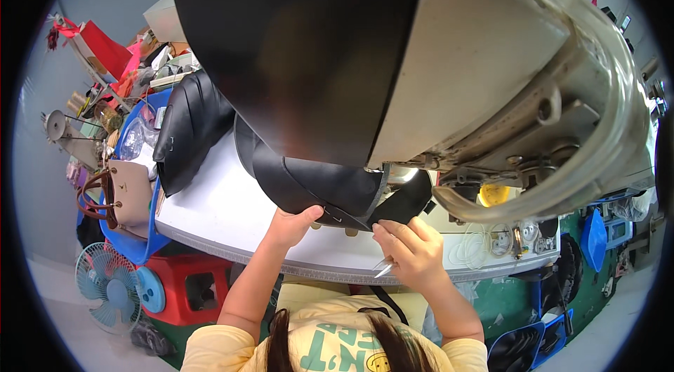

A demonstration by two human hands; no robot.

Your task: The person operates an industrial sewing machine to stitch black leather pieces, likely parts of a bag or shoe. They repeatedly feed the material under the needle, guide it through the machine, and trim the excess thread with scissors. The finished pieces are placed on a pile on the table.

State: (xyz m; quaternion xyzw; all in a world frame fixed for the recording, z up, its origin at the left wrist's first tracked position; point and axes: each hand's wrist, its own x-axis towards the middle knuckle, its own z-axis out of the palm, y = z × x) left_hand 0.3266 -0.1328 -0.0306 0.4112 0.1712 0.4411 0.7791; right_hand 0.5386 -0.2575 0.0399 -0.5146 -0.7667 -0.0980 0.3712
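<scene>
A curved black leather bag piece (316, 186) lies at the bed of a sewing machine (484, 63), whose black and beige head covers part of it. My left hand (295, 226) grips its near left edge, thumb on top and fingers hidden beneath. At the near right corner, the fingers of my right hand (414, 251) pinch the edge. A small pointed silver tool (384, 271) sticks out from under the right palm; its kind is unclear. The needle area is hidden behind the machine head.
More black leather pieces (189, 130) are stacked on the white table (217, 221) at left. Beside it are a beige handbag (131, 193) in a blue bin, a red stool (189, 288) and a fan (112, 288). Clear tubing (472, 249) and small parts lie at right.
</scene>
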